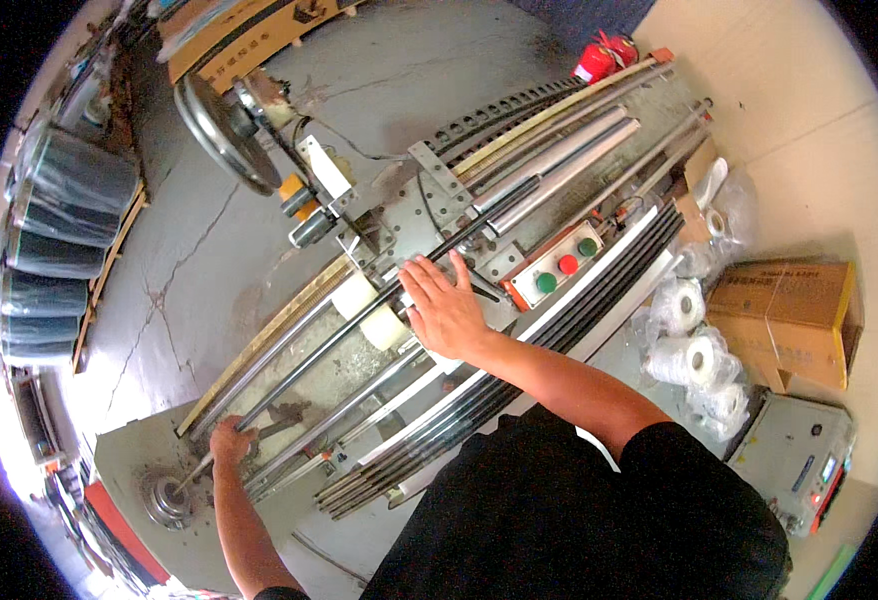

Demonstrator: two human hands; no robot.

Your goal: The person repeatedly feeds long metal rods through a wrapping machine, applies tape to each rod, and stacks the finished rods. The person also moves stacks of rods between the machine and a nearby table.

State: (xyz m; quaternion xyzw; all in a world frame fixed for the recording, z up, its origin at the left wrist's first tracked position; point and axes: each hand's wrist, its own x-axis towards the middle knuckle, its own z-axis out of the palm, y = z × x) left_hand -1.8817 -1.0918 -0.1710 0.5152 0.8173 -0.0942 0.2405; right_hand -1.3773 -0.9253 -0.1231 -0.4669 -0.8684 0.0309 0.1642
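A long dark rod lies slantwise along the bed of a machine, from the round chuck at the lower left up toward the far right. My left hand is closed around the rod's lower end, close to the chuck. Over the rod's middle, at the carriage plate, my right hand lies palm down with fingers stretched out. Its fingertips rest on or just above the rod; contact is hard to make out. A white roll sits under the rod, beside my right fingers.
A button box with red and green buttons lies right of my right hand. Several black rods lie on the near side. A metal wheel stands beyond the machine. Cartons, wrapped rolls and a grey unit line the right.
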